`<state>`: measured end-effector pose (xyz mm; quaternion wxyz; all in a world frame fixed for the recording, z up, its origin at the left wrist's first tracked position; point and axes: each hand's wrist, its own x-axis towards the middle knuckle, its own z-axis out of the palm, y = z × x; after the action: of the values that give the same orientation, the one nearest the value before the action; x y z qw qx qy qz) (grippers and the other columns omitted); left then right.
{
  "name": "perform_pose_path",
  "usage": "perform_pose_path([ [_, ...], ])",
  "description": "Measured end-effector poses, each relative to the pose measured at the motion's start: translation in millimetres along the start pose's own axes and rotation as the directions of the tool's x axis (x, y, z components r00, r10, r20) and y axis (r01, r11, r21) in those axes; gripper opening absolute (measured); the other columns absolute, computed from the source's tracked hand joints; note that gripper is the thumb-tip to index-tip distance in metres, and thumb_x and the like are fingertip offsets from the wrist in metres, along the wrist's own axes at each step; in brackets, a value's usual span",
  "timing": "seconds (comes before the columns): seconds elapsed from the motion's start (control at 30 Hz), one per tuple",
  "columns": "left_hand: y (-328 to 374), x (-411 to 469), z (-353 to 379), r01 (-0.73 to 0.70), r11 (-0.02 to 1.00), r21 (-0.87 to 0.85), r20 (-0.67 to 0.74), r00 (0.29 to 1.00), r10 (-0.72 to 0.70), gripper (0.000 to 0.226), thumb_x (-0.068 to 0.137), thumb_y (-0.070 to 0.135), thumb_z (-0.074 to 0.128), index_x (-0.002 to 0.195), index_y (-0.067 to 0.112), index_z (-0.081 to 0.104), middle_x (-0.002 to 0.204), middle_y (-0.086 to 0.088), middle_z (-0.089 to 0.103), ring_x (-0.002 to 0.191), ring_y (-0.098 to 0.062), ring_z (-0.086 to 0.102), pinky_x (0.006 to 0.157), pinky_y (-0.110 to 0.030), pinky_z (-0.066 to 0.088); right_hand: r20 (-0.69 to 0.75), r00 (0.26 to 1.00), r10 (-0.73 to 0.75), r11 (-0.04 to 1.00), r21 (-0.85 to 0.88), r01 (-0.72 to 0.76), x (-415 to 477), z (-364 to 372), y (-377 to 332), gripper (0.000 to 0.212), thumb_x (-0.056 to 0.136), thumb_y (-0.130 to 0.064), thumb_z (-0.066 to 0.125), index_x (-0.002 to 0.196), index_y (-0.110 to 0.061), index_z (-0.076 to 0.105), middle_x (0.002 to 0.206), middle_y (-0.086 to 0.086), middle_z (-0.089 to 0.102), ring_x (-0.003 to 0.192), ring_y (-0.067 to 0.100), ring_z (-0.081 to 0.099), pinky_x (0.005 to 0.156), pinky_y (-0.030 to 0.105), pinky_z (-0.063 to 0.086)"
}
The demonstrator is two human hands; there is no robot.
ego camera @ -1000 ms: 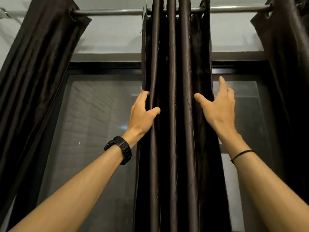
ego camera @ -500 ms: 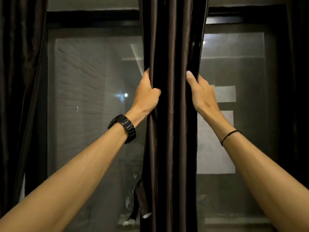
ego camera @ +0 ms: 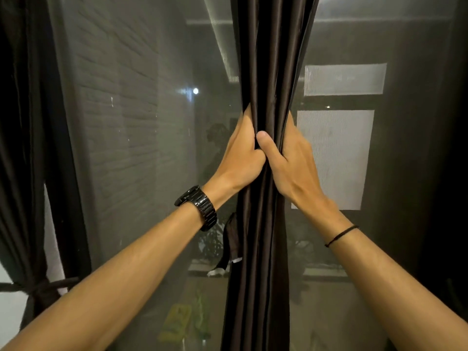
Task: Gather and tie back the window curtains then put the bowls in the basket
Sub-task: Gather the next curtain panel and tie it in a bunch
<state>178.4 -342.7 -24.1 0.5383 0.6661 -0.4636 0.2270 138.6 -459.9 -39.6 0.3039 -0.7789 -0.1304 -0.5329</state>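
Note:
A dark brown middle curtain (ego camera: 263,59) hangs in front of the window, bunched into a narrow column of folds. My left hand (ego camera: 240,150) grips the bundle from the left, fingers wrapped behind the fabric. My right hand (ego camera: 291,160) squeezes it from the right, thumb pressed across the front against my left hand. A loose dark tie strap (ego camera: 231,239) dangles just left of the bundle below my hands. No bowls or basket are in view.
A left curtain (ego camera: 22,148) hangs at the frame's left edge, bound low by a tie (ego camera: 43,287). Another dark curtain (ego camera: 453,173) fills the right edge. The window screen (ego camera: 141,148) stands behind everything, with a sill (ego camera: 202,268) below.
Both hands have closed in on the middle curtain and now meet, squeezing the folds into one tight bundle. The view has tilted down, so the rod is out of sight.

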Motion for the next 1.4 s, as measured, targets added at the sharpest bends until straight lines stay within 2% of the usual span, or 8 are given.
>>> perform_pose_path([
  [0.17,-16.9,-31.4,5.7,0.042,0.998,0.047,0.073,0.996,-0.045,0.085,0.088,-0.009,0.057,0.162,0.02,0.026,0.162,0.001,0.039,0.152,-0.011,0.034,0.126,-0.044,0.032,-0.039,0.99,-0.132,0.99,-0.049,0.13,-42.5,1.3,6.1,0.075,0.105,-0.016,0.051,0.163,-0.016,0.002,0.162,0.005,0.033,0.134,0.006,0.048,0.104,0.004,0.035],
  [0.3,-24.3,-56.8,3.1,0.091,0.989,0.12,0.124,0.987,-0.106,0.08,0.085,-0.004,0.064,0.155,0.023,0.037,0.151,0.001,0.048,0.143,-0.013,0.045,0.121,-0.041,0.04,0.005,0.977,-0.212,0.964,-0.161,0.21,-78.9,7.9,18.1,0.082,0.097,0.002,0.051,0.161,-0.026,0.007,0.135,0.017,0.053,0.095,0.022,0.059,0.08,0.023,0.053],
  [0.53,-29.3,-89.3,1.2,0.145,0.949,0.281,0.129,0.974,-0.187,0.045,0.092,0.02,0.064,0.135,0.032,0.063,0.143,0.006,0.049,0.129,-0.015,0.051,0.11,-0.037,0.048,0.109,0.985,-0.133,0.958,-0.24,0.156,-141.9,18.5,19.8,0.051,0.096,-0.035,0.055,0.141,-0.022,0.036,0.134,0.019,0.054,0.092,0.029,0.066,0.058,0.027,0.047],
  [0.7,-20.3,-101.4,-0.6,0.166,0.949,0.267,0.201,0.954,-0.223,0.03,0.09,0.011,0.072,0.118,0.025,0.071,0.121,0.012,0.056,0.123,-0.011,0.054,0.101,-0.025,0.051,0.089,0.995,-0.044,0.959,-0.275,0.067,-168.1,29.1,12.3,0.084,0.076,-0.072,0.063,0.132,-0.016,0.034,0.143,0.027,0.046,0.086,0.035,0.07,0.045,0.037,0.053],
  [0.87,-18.5,-109.0,-0.8,0.219,0.924,0.314,0.223,0.929,-0.297,0.04,0.08,0.01,0.079,0.11,0.03,0.063,0.114,0.009,0.056,0.116,-0.013,0.055,0.094,-0.03,0.052,0.103,0.994,0.027,0.963,-0.269,0.002,-183.6,37.6,7.4,0.078,0.073,-0.052,0.078,0.123,-0.015,0.032,0.154,0.024,0.031,0.09,0.036,0.069,0.045,0.037,0.052],
  [1.07,-15.3,-125.1,-4.7,0.303,0.949,-0.087,0.289,0.919,-0.267,0.079,0.08,-0.002,0.068,0.141,0.037,0.037,0.129,0.002,0.058,0.118,-0.018,0.063,0.093,-0.036,0.057,0.055,0.997,-0.049,0.963,-0.263,0.062,-191.4,42.6,9.5,0.048,0.081,-0.01,0.066,0.117,-0.014,0.034,0.15,0.032,0.035,0.06,0.037,0.062,0.039,0.039,0.047],
  [1.23,-32.4,-139.0,-4.7,0.319,0.897,-0.306,0.195,0.943,-0.269,0.058,0.078,-0.002,0.056,0.12,0.033,0.033,0.123,-0.01,0.055,0.103,-0.029,0.073,0.092,-0.045,0.06,0.059,0.997,-0.039,0.927,-0.37,0.058,-187.7,41.6,12.6,0.016,0.091,-0.008,0.047,0.105,-0.013,0.042,0.138,0.029,0.053,0.049,0.034,0.056,0.034,0.039,0.045],
  [1.4,-63.9,-121.8,-11.2,0.324,0.898,-0.296,0.194,0.941,-0.276,0.043,0.09,-0.015,0.053,0.112,0.021,0.053,0.1,-0.01,0.064,0.086,-0.013,0.07,0.089,-0.042,0.062,0.012,1.0,0.012,0.887,-0.462,-0.005,-187.6,45.7,16.0,0.034,0.089,0.0,0.048,0.12,-0.013,0.049,0.135,0.023,0.057,0.055,0.031,0.059,0.039,0.033,0.046],
])
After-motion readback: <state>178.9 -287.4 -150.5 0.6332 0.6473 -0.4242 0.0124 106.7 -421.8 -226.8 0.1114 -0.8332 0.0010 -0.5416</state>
